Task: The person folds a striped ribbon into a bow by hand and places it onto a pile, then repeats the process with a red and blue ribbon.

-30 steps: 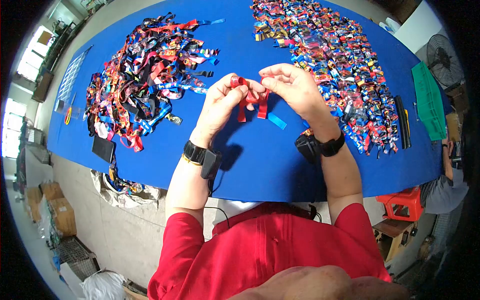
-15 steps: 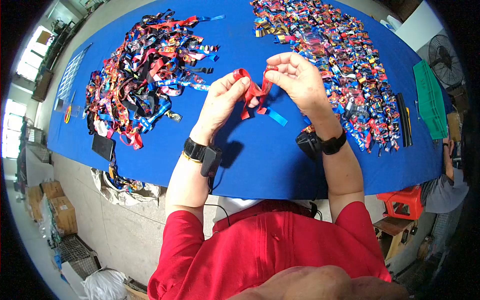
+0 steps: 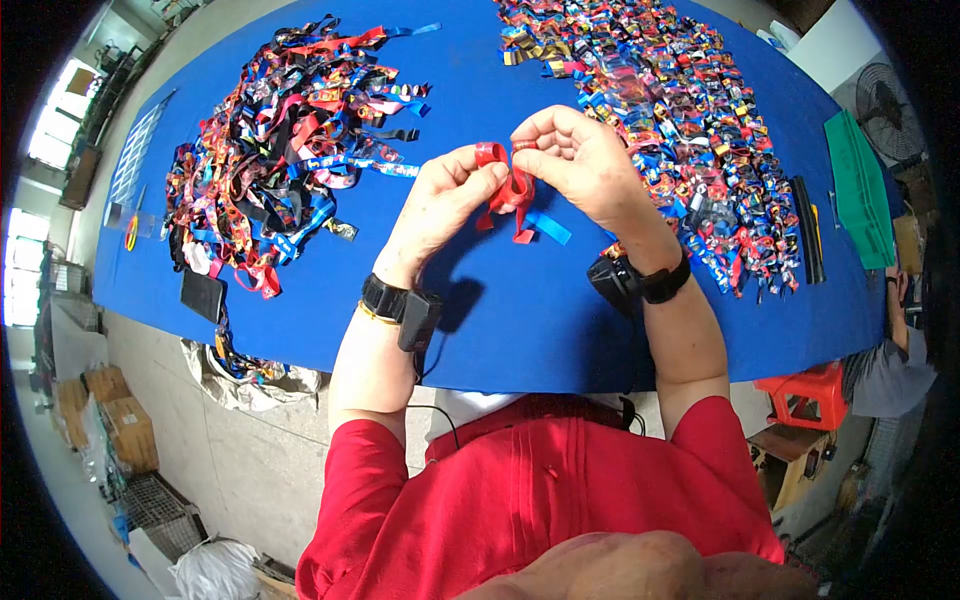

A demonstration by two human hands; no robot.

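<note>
Blue table (image 3: 510, 335), tangled ribbon heap (image 3: 262, 160), broad ribbon spread (image 3: 690, 130)

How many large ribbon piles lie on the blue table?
2: a tangled heap at left, a dense spread at right. The held red ribbon is separate; no other pile seems hidden.

The left arm (image 3: 372, 350) rises from the lower middle of the frame, leaning a little to the right; the right arm (image 3: 690, 345) comes up from the lower right and slants to the left. The left wrist (image 3: 398, 268) and right wrist (image 3: 648, 248) stand well apart, and both hands converge in the upper middle.

The left hand (image 3: 440, 205) shows its back, thumb pressed toward the bent forefinger in a pinch. The right hand (image 3: 585, 170) angles leftward, thumb and forefinger pinched, its other fingers (image 3: 556, 122) loosely curved. The left hand's remaining fingers are partly hidden, so their curl is hard to tell.
</note>
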